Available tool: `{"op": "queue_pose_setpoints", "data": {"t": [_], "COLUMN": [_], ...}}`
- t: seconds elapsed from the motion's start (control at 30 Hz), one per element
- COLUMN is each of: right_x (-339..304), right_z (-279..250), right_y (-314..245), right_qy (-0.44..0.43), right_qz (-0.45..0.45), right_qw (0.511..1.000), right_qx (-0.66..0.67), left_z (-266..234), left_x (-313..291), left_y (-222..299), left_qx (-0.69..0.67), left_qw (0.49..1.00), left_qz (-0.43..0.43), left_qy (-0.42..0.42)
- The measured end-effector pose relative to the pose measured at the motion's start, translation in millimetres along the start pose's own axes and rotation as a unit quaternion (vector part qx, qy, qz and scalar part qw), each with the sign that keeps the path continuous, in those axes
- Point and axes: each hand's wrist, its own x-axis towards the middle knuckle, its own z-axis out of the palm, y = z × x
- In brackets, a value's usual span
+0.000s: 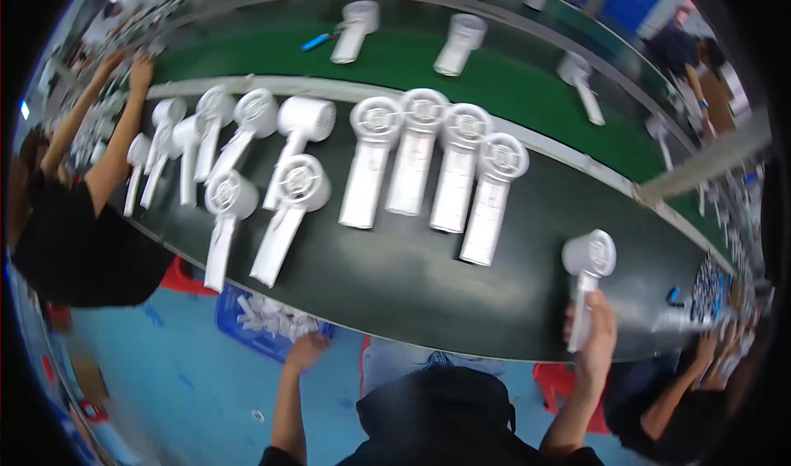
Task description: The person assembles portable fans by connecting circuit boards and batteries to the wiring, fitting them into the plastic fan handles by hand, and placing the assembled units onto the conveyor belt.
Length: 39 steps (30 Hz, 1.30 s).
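My right hand (596,326) is closed round the handle of a white handheld fan (590,256), holding it head up over the right part of the dark workbench (395,289). My left hand (308,351) is low, at the right rim of a blue basket (227,322) below the bench edge. Small white plastic parts (276,318) fill that basket. The left fingers are blurred, so whether they grip a part is unclear. Several white fans (445,169) lie side by side mid-bench. Further left, more white fans (221,219) lie in a loose cluster.
Behind a pale rail (544,136), a green conveyor belt (503,79) carries spaced white fans and a blue item (315,42). Co-workers sit at left (91,235) and right (684,408). A metal post (700,161) rises at right, near a pile of small parts (709,289).
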Motion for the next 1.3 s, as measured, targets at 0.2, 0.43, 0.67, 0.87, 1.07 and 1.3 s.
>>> {"op": "queue_pose_setpoints", "data": {"t": [0.2, 0.43, 0.67, 0.87, 1.07, 1.3], "right_x": [0.4, 68.9, 159.9, 98.9, 21.8, 0.8], "right_z": [9.8, -149.2, -340.9, -215.5, -92.5, -8.9], "right_y": [-19.0, -12.1, 58.2, -9.3, -53.6, -60.0], "right_qy": [-0.095, 0.284, 0.312, 0.161, -0.031, -0.139], "right_qz": [-0.101, -0.234, -0.229, -0.255, -0.228, -0.399], "right_qw": [0.956, 0.858, 0.849, 0.951, 0.969, 0.905], "right_qx": [-0.26, -0.357, -0.36, -0.065, 0.085, -0.056], "left_z": [-71.7, 9.6, 31.6, 17.3, 29.0, 20.2], "left_x": [-62.1, -34.2, -27.9, -34.7, -39.3, -28.1], "left_y": [331.6, 467.5, 467.4, 476.9, 507.4, 493.8], "left_qx": [-0.044, -0.077, -0.07, -0.054, -0.026, -0.035], "left_qw": [0.905, 0.935, 0.929, 0.879, 0.761, 0.737], "left_qz": [0.196, 0.338, 0.351, 0.441, 0.632, 0.638], "left_qy": [-0.376, 0.075, 0.093, 0.171, 0.14, 0.221]}}
